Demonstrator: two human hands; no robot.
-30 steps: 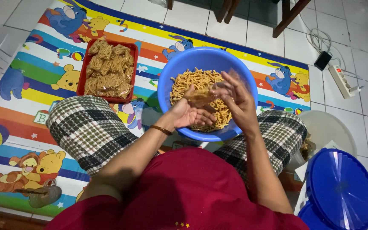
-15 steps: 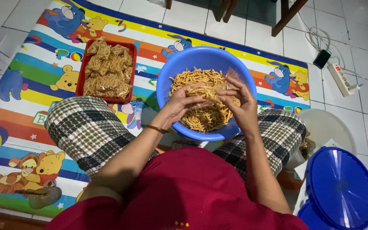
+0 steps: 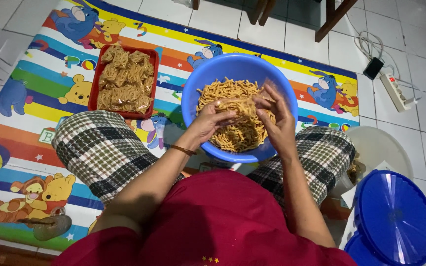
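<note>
Both hands, left hand (image 3: 212,120) and right hand (image 3: 278,116), had risen from the round blue plastic basin (image 3: 198,96), fingers closed on a small clear packet of golden fried snack sticks (image 3: 245,103).

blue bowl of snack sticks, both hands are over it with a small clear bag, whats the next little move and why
Probably tip the pinch of sticks into the clear bag. The left hand and right hand meet over the blue bowl, holding the bag open above the loose snack sticks. The red tray beside the bowl already holds filled bags, so filling looks like the step in hand.
</note>
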